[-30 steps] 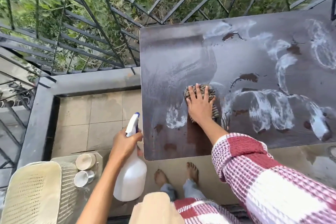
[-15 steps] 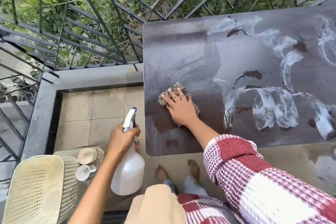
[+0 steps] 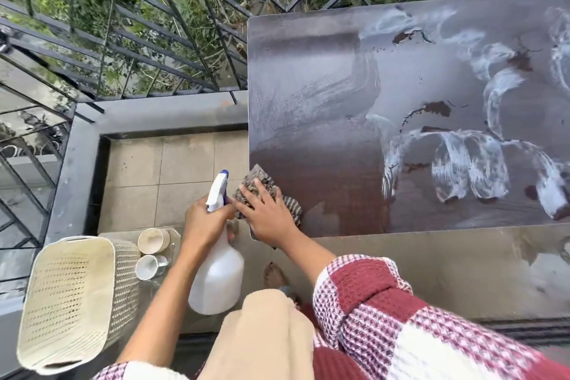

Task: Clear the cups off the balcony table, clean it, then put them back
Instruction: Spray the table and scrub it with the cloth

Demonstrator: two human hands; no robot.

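The dark balcony table (image 3: pixel 324 77) carries white foam streaks on its right half and a wiped, wet patch on its left half. My right hand (image 3: pixel 268 216) presses flat on a grey-brown cloth (image 3: pixel 257 182) at the table's near left corner, the cloth hanging partly over the left edge. My left hand (image 3: pixel 205 219) grips the neck of a white spray bottle (image 3: pixel 219 278) just left of that corner, below table height. Two cups sit on a low surface at the lower left: a beige cup (image 3: pixel 153 240) and a white mug (image 3: pixel 148 267).
A cream perforated basket (image 3: pixel 69 302) stands beside the cups at the lower left. Black metal railing (image 3: pixel 172 25) runs along the far and left sides, with a grey ledge (image 3: pixel 160 112) under it. Tiled floor (image 3: pixel 172 182) lies left of the table. My bare foot (image 3: pixel 273 276) is below the table edge.
My right hand has slid the cloth from the table's middle-left toward the near left corner, widening the wiped patch. My left hand with the bottle has come closer to that corner.
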